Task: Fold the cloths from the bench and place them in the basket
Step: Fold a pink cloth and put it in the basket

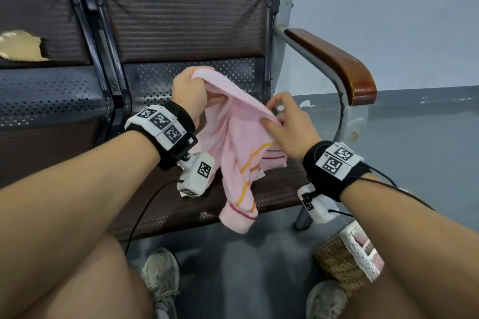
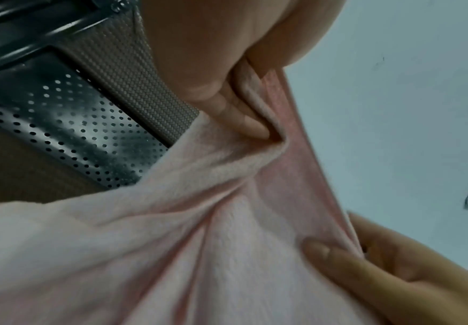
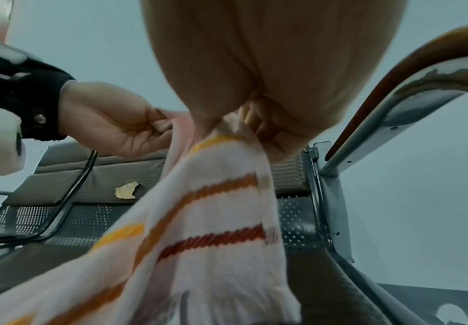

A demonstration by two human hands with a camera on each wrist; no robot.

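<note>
the cloth (image 1: pixel 234 142) hangs in the air between the two hands, above the front of the worktop (image 1: pixel 259 189), its striped end trailing down past the seat edge toward the floor. the left hand (image 1: pixel 190 90) is clenched round the upper corner, up and away from the body; the right hand (image 1: pixel 285 124) pinches the same top edge lower and nearer the body, thumb on the near face and fingers behind. so the held edge runs on a slant, high at the left and low at the right, and the long axis of the cloth drops roughly straight down from that edge.

the hands are close together, so the edge between them sags in a bunch rather than lying taut. my guess is that the next move is to draw the hands apart along that edge until it is straight, then lay the cloth flat.

the basket (image 1: pixel 337 261) sits on the floor just below the right forearm, so the right hand is much the nearer to it.
</note>
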